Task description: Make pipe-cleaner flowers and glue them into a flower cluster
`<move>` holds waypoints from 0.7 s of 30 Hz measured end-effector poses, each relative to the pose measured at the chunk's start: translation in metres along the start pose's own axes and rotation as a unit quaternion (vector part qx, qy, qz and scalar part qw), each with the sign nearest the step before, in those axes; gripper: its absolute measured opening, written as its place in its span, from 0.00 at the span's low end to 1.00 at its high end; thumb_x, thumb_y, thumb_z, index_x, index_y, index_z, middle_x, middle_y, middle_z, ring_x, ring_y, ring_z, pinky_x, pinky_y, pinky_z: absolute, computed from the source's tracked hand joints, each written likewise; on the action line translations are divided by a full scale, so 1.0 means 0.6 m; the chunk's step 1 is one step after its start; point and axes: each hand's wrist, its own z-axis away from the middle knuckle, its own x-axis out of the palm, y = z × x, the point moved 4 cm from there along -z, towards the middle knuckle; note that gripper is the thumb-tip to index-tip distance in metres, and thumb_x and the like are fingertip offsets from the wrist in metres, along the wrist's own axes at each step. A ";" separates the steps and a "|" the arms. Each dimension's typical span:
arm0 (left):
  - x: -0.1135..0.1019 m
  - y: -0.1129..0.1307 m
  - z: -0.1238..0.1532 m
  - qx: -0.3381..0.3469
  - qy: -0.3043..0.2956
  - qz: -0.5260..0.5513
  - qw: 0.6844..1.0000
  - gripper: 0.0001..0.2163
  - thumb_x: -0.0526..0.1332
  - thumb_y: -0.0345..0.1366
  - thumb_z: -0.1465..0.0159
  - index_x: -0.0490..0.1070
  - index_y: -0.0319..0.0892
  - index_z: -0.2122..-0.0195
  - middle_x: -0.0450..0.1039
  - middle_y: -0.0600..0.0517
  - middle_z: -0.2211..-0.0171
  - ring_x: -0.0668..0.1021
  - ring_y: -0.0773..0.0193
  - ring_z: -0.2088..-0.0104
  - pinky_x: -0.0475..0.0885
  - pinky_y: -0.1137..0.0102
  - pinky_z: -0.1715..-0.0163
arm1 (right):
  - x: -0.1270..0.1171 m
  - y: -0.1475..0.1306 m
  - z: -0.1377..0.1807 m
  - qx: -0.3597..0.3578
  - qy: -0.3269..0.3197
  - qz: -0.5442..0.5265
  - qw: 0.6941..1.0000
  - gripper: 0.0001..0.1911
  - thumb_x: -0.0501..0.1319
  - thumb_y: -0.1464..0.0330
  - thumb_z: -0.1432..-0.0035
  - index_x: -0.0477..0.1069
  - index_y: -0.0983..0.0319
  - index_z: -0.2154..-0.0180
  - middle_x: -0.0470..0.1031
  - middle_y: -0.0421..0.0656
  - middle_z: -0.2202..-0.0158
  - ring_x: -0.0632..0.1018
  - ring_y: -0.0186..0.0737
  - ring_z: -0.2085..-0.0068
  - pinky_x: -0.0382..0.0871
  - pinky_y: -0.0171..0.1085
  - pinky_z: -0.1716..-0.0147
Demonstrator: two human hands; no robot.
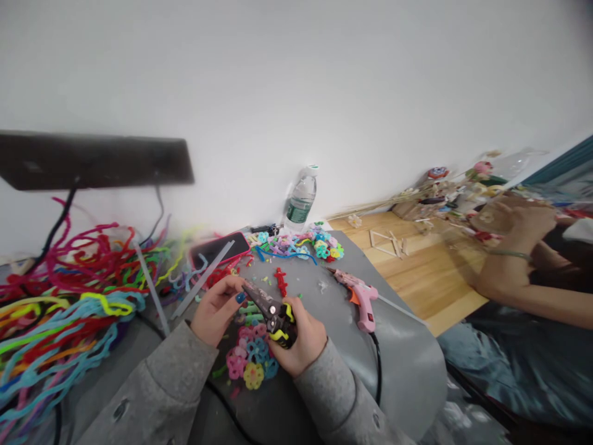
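My right hand is wrapped round dark-jawed pliers with black and yellow handles. Their jaws point up and left, toward the fingertips of my left hand. That hand is closed in a pinch, thumb against fingers, right at the jaw tip; whatever it grips is hidden or too small to make out. Beneath the pliers lies a heap of fuzzy loop flowers in pink, blue and yellow, with pale green twisted pieces just above it. A small red twisted piece rests beyond the pliers.
A pink glue gun lies at right, its cord trailing forward. Colourful pipe cleaners crowd the left. Behind are a phone, more fuzzy flowers and a water bottle. Another person's arm rests on the wooden table.
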 end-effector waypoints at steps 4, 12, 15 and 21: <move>-0.002 0.000 0.000 -0.002 0.003 -0.007 1.000 0.09 0.67 0.39 0.48 0.70 0.40 0.73 0.67 0.53 0.73 0.69 0.69 0.73 0.65 0.75 0.73 | 0.002 0.002 0.001 0.000 0.003 -0.004 1.000 0.18 0.58 0.67 0.62 0.61 0.58 0.64 0.70 0.37 0.77 0.74 0.37 0.78 0.63 0.31 0.78; -0.001 0.002 0.000 0.005 0.002 -0.018 1.000 0.09 0.66 0.40 0.48 0.70 0.40 0.73 0.68 0.53 0.74 0.69 0.68 0.74 0.65 0.74 0.74 | 0.006 0.005 0.004 0.008 -0.004 -0.010 1.000 0.16 0.58 0.67 0.61 0.61 0.58 0.65 0.70 0.36 0.78 0.73 0.36 0.79 0.62 0.30 0.79; 0.000 0.004 0.001 0.013 -0.001 -0.023 1.000 0.09 0.66 0.40 0.48 0.70 0.41 0.73 0.67 0.53 0.73 0.68 0.68 0.74 0.64 0.74 0.74 | 0.006 0.006 0.004 0.008 -0.005 -0.010 1.000 0.16 0.59 0.67 0.61 0.61 0.58 0.65 0.69 0.36 0.79 0.73 0.36 0.79 0.62 0.30 0.80; -0.003 0.001 0.002 0.022 -0.007 -0.029 0.999 0.08 0.65 0.39 0.46 0.70 0.41 0.72 0.68 0.52 0.71 0.69 0.67 0.72 0.65 0.73 0.72 | 0.008 0.006 0.006 0.012 -0.002 -0.009 1.000 0.17 0.59 0.67 0.61 0.61 0.58 0.65 0.69 0.36 0.78 0.73 0.36 0.79 0.62 0.30 0.79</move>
